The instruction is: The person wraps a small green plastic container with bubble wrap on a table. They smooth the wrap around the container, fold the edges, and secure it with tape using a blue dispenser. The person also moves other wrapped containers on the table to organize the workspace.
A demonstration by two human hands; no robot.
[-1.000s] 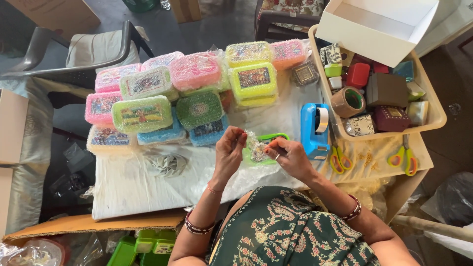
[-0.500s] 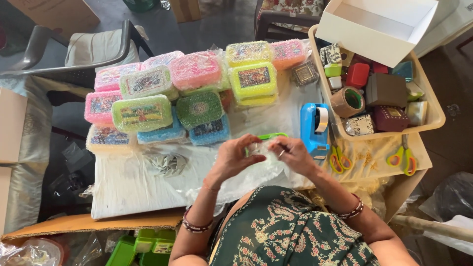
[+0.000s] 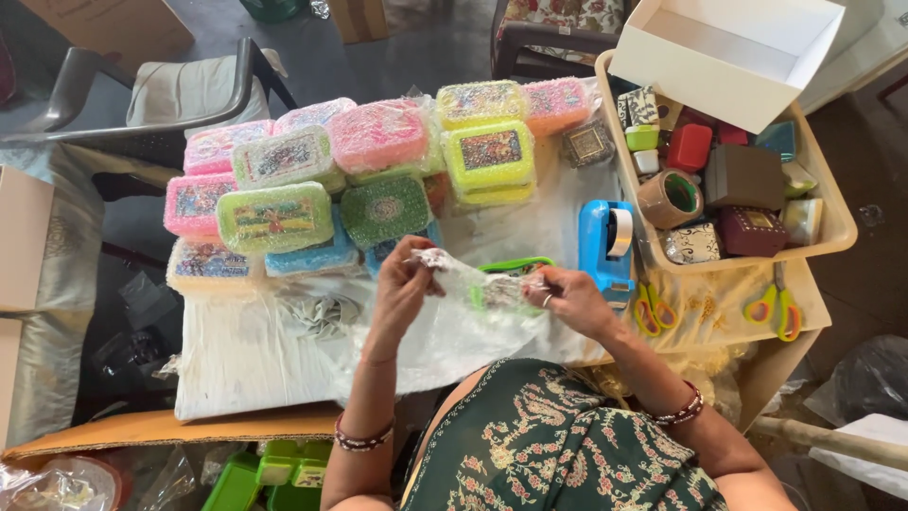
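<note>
My left hand [image 3: 405,281] and my right hand [image 3: 570,299] are raised over the table, each pinching a side of a sheet of clear plastic wrap [image 3: 459,284] stretched between them. Behind the wrap, between my hands, lies a small green box [image 3: 511,272] with a patterned lid, partly covered. The wrap's loose end hangs down over the white table cover [image 3: 246,355] in front of me.
Several wrapped pink, green, yellow and blue boxes [image 3: 378,161] are stacked at the back. A blue tape dispenser [image 3: 606,243] stands right of my hands. A beige tray [image 3: 832,237] holds small boxes and tape. Two scissors [image 3: 777,309] lie at the right; a chair [image 3: 180,95] stands behind.
My hands have moved apart, pulling the plastic wrap wider across the green box; the left hand has shifted left and a little up.
</note>
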